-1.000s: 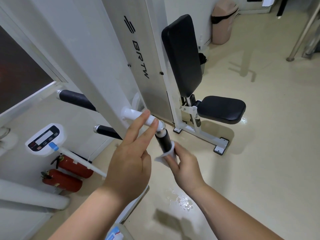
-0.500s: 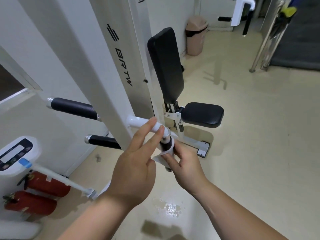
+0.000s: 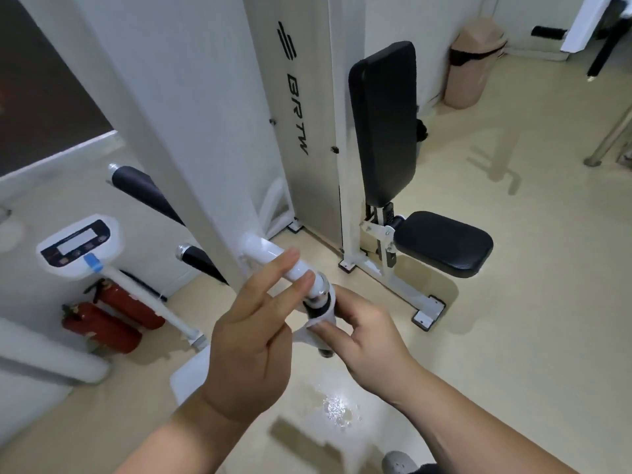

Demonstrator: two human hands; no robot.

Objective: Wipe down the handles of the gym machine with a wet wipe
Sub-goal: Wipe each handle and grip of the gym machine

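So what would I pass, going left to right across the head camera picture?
White display console → left hand → right hand, which grips the wet wipe → pinkish trash bin → metal pole.

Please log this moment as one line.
phase: wiping | right hand: wraps wet wipe round black handle | left hand: straight fingers at white bar

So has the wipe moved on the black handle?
Yes. The wet wipe in the right hand has slid up the black grip, toward the chrome collar; less black shows between them now.
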